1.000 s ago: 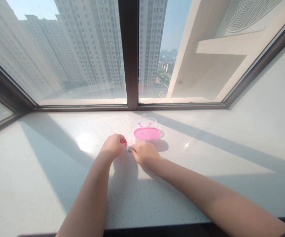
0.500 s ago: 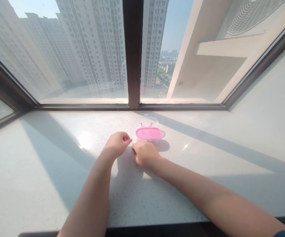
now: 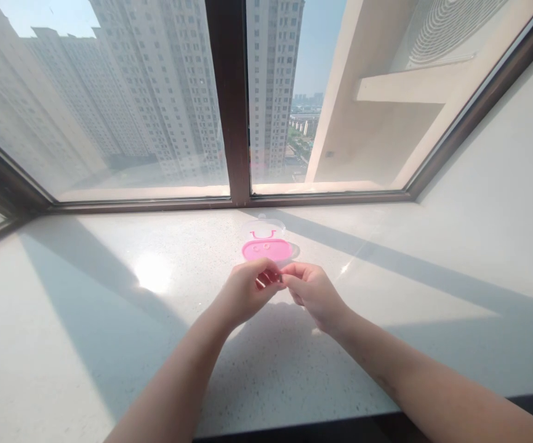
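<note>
A very small dark object (image 3: 280, 278) is held off the surface between the meeting fingertips; most of it is covered, so that only a dark speck is shown and its full shape cannot be told. The bare left hand (image 3: 253, 290) is turned with its back upward, its thumb and forefinger brought together at the tips around one side of the dark speck, while the other fingers are curled loosely, a hollow being left beneath them. By the bare right hand (image 3: 312, 294) the same speck is pinched from the other side, thumb and forefinger nearly touching, the remaining fingers folded under. The tips of both hands are pressed close together — little or no gap is seen between them.

Just beyond the hands, a pink oval plastic container (image 3: 266, 250) is set on the white speckled stone sill (image 3: 109, 369), its near edge partly hidden by the left hand. Two small pale ring shapes (image 3: 261, 247) are seen on the pink. Behind it a clear rounded plastic lid (image 3: 269, 226) is shown tilted back, crossed by a curved pink handle (image 3: 263, 237) — and behind that the sill is bordered by a dark brown window frame (image 3: 237, 123).
</note>
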`<state>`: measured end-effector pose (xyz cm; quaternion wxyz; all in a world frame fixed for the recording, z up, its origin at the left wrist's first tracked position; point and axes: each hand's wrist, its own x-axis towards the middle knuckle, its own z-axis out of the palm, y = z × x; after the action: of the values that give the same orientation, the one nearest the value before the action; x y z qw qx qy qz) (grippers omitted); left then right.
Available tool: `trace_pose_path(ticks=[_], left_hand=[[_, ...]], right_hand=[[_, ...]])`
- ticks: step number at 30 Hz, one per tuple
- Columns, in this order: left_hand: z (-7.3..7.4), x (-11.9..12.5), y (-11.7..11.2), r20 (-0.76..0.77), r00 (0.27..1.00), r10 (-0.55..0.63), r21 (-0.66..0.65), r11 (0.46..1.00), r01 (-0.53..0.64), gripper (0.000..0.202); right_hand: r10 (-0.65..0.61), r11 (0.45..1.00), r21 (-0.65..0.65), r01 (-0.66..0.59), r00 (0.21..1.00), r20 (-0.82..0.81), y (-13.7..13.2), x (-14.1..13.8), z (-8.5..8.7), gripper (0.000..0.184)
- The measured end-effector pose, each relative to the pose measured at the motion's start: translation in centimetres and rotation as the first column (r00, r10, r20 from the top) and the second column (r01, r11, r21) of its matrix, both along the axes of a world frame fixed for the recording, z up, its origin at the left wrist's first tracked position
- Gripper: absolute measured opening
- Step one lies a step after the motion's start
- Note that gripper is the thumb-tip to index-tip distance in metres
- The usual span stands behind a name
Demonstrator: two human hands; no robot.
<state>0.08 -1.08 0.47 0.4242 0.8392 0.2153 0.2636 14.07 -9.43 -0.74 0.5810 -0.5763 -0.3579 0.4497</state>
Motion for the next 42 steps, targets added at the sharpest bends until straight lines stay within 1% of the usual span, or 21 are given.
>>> trace_pose_path(ticks=[3, 6, 9, 16, 19, 23, 26, 30, 33, 36, 39, 42], left_hand=[[-0.3, 0.3, -0.1, 0.026, 1.000, 0.010, 0.060, 0.998, -0.011, 0.010], [-0.3, 0.3, -0.1, 0.023, 1.000, 0.016, 0.076, 0.997, -0.018, 0.012], [-0.2, 0.4, -0.2, -0.001, 1.000, 0.021, 0.032, 0.999, -0.021, 0.012], [-0.2, 0.6, -0.3, -0.005, 0.999, 0.041, -0.054, 0.998, -0.041, 0.011], [-0.3, 0.5, -0.3, 0.018, 0.997, 0.072, -0.146, 0.987, -0.068, 0.010], [-0.2, 0.6, -0.4, 0.058, 0.992, 0.109, -0.327, 0.941, -0.084, 0.011], [0.0, 0.7, -0.3, 0.063, 0.988, 0.142, -0.420, 0.902, -0.103, 0.010], [0.2, 0.8, -0.1, 0.028, 0.995, 0.100, -0.488, 0.870, -0.074, 0.015], [0.1, 0.8, 0.0, 0.027, 0.996, 0.079, -0.533, 0.844, -0.053, 0.019], [0.0, 0.9, 0.0, 0.018, 0.998, 0.066, -0.600, 0.799, -0.042, 0.018], [-0.1, 1.0, -0.1, 0.017, 0.999, 0.027, -0.656, 0.754, -0.009, 0.013], [0.0, 1.0, -0.2, 0.021, 1.000, -0.003, -0.679, 0.734, 0.016, 0.013]], right_hand=[[0.035, 0.999, 0.007, -0.034, 0.990, -0.134, 0.0, 0.3, -0.6, 0.010], [0.075, 0.997, 0.034, -0.070, 0.978, -0.196, -0.1, 0.7, -1.1, 0.011], [0.080, 0.996, 0.057, -0.070, 0.978, -0.192, -0.5, 1.0, -1.3, 0.012], [0.059, 0.996, 0.076, -0.049, 0.990, -0.129, -0.9, 1.4, -1.0, 0.010], [0.042, 0.996, 0.077, -0.034, 0.993, -0.110, -0.9, 1.8, -1.1, 0.011], [0.044, 0.996, 0.082, -0.031, 0.986, -0.160, -0.7, 2.1, -1.4, 0.008], [0.061, 0.995, 0.090, -0.044, 0.978, -0.197, -0.6, 2.3, -1.5, 0.008], [0.057, 0.996, 0.086, -0.038, 0.973, -0.225, -0.7, 2.3, -1.2, 0.010], [0.075, 0.994, 0.092, -0.054, 0.966, -0.248, -0.7, 2.4, -1.0, 0.010], [0.124, 0.990, 0.096, -0.102, 0.960, -0.251, -0.8, 2.3, -1.1, 0.008], [0.174, 0.983, 0.098, -0.155, 0.959, -0.225, -0.8, 2.3, -1.2, 0.007], [0.196, 0.979, 0.099, -0.179, 0.959, -0.203, -0.9, 2.2, -1.3, 0.007]])
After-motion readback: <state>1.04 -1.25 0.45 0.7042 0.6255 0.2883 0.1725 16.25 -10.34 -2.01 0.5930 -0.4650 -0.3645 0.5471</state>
